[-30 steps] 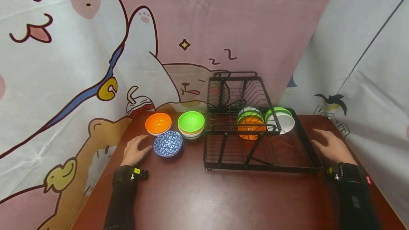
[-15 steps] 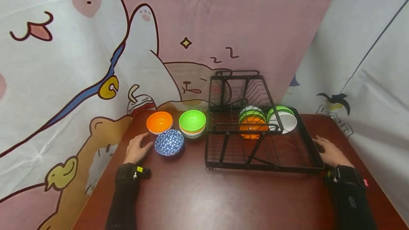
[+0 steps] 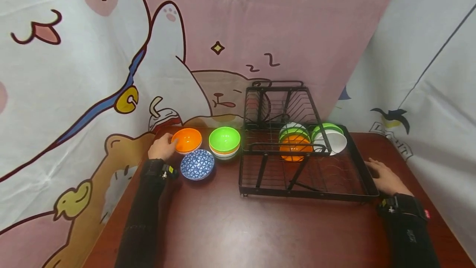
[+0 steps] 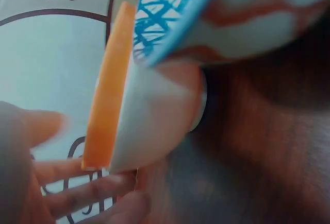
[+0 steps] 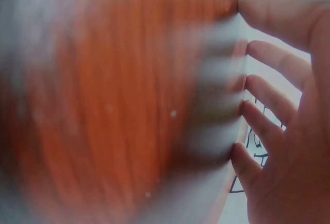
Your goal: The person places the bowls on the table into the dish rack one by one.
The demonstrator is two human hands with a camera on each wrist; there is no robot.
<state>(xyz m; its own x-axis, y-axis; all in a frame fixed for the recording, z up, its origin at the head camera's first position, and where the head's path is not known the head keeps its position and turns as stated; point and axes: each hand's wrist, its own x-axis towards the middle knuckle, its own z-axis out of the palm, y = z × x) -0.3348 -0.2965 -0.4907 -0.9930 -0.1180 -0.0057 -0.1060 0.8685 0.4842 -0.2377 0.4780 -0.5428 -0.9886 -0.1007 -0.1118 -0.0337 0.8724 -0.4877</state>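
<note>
In the head view my left hand [image 3: 163, 147] is at the left side of an orange bowl [image 3: 189, 140] with a white outside. Seen from the left wrist, the thumb is raised apart from the rim, while the other fingers [image 4: 90, 190] reach along the outer wall of this bowl [image 4: 154, 116]. A blue-and-white patterned bowl [image 3: 197, 164] stands just in front of it. To the right is a stack of bowls with a green bowl [image 3: 224, 139] on top. My right hand [image 3: 386, 179] rests its fingertips on the table beside the dish rack [image 3: 308, 195], fingers spread.
The black two-tier rack holds several bowls at its back right, among them an orange bowl [image 3: 296, 149] and a white bowl [image 3: 335, 142]. A printed cloth [image 3: 297, 24] hangs behind the brown table [image 3: 241, 230].
My left hand has moved forward from beside the patterned bowl to the orange bowl. The right hand has come slightly closer to the rack's side. The bowls stay in place.
</note>
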